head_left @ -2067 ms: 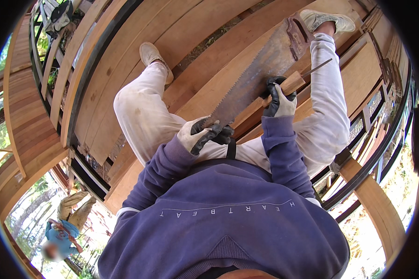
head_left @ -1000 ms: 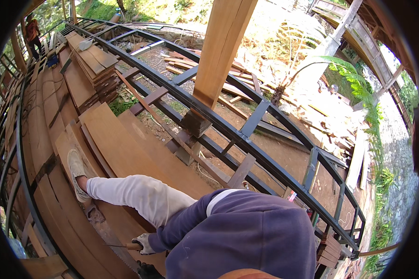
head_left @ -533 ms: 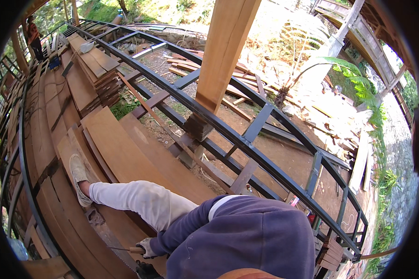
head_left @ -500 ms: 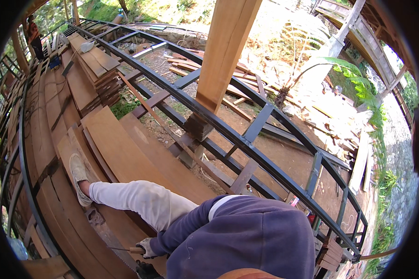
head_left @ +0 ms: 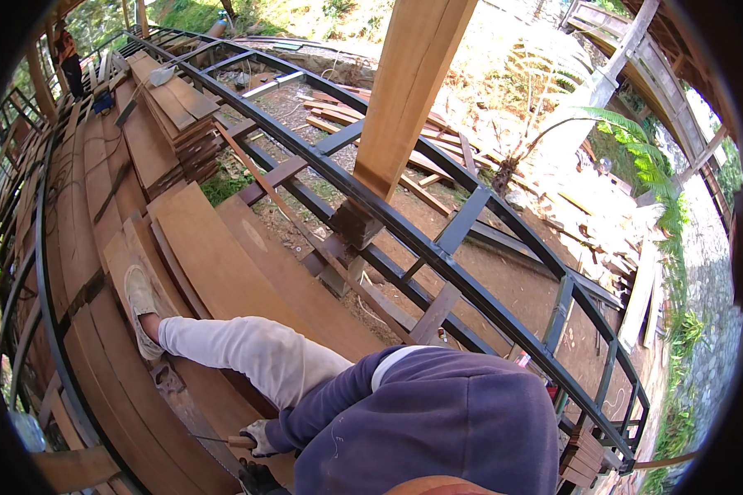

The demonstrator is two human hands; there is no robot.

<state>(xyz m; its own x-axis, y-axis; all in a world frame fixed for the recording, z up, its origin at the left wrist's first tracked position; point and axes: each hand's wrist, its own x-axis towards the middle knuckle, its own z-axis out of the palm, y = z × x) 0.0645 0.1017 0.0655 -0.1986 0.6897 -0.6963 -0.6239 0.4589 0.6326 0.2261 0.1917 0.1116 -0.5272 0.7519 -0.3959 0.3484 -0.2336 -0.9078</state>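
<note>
My right hand [head_left: 257, 437], in a pale and black glove, is closed on the wooden handle [head_left: 241, 442] of a thin metal tool, like a file, which points left across the saw. The hand saw [head_left: 192, 408] lies slanting from its worn handle [head_left: 170, 379] beside my shoe [head_left: 143, 313] down to the lower edge. My left hand [head_left: 260, 478], mostly hidden by my purple sweatshirt and the frame edge, is closed at the saw's toothed blade. My pale-trousered leg stretches across the boards above both hands.
Wooden planks [head_left: 91, 346] and a board stack [head_left: 173, 111] cover the platform. A black steel frame [head_left: 437, 247] and timber post [head_left: 400, 99] stand alongside. Loose offcuts lie on the ground below, near a tree fern [head_left: 603, 120]. A person [head_left: 68, 62] stands at the far upper left.
Since two seconds ago the view has swung from my lap to along the platform and frame. In the last half second it shifted slightly; both hands keep their holds.
</note>
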